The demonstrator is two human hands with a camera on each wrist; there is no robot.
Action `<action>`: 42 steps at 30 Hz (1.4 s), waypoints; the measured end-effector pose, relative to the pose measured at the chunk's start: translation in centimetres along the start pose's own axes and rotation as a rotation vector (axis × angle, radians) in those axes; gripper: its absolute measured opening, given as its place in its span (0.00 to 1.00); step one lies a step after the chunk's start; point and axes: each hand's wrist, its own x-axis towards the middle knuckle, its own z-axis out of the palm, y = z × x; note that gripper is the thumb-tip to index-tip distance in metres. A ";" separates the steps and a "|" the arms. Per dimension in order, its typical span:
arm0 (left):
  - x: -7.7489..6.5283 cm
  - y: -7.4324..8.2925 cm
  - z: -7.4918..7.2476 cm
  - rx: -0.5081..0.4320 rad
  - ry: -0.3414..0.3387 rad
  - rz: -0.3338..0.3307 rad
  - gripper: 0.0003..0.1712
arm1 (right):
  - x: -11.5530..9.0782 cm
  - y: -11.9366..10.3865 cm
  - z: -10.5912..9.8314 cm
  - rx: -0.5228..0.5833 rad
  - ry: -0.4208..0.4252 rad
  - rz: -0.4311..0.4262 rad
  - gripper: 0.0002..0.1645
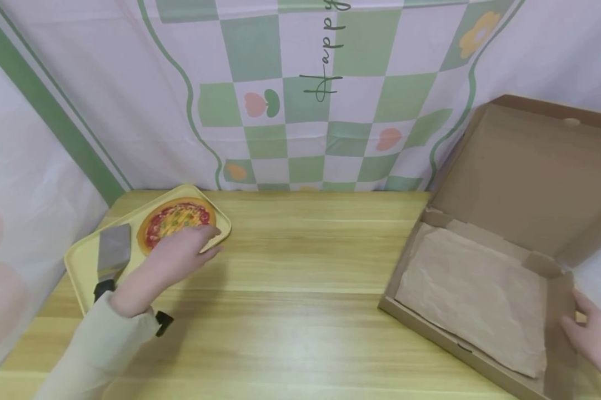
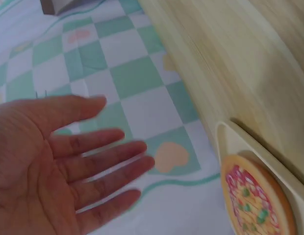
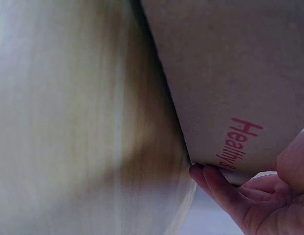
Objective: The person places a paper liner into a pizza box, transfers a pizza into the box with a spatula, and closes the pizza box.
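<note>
My left hand [image 1: 180,250] hovers by the near right part of a yellow tray, and in the left wrist view its fingers [image 2: 108,171] are spread and hold nothing. On the tray [image 1: 223,219] lies a round toy-like pizza [image 1: 178,219] with red, yellow and green topping, partly covered by that hand in the head view. A cardboard pizza box [image 1: 415,311] stands at the right with its lid raised. My right hand [image 1: 592,330] grips the box's right side wall. Red lettering marks the box's outside [image 3: 240,142] in the right wrist view.
A metal spatula [image 1: 114,247] with a black handle lies on the tray's left side, partly hidden by my left arm. Crumpled brown paper [image 1: 472,294] lines the box. Behind the wooden table [image 1: 300,266] hangs a green-and-white checked cloth [image 1: 305,139].
</note>
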 end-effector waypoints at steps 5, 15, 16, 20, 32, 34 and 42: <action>-1.3 -1.4 -0.3 0.008 0.055 -0.092 0.18 | 0.1 0.2 0.0 -0.015 -0.014 0.009 0.36; -3.4 -4.2 -0.5 -0.096 0.085 -0.279 0.32 | -0.1 0.3 0.0 -0.051 -0.009 0.011 0.36; -3.6 -4.4 -0.5 -0.105 0.085 -0.290 0.33 | -0.1 0.3 0.0 -0.053 -0.011 0.009 0.37; -4.5 -5.5 -0.3 -0.112 0.081 -0.350 0.39 | -0.1 0.4 0.0 -0.060 -0.002 0.003 0.36; -7.0 -8.6 0.4 -0.110 0.038 -0.485 0.42 | -0.1 0.3 0.1 -0.096 0.014 -0.022 0.36; -7.5 -9.1 0.5 -0.107 0.033 -0.491 0.40 | -0.1 0.3 0.1 -0.103 0.015 -0.023 0.35; -8.8 -10.8 1.3 -0.099 0.033 -0.543 0.33 | -0.2 -0.2 -0.1 -0.106 0.017 -0.014 0.35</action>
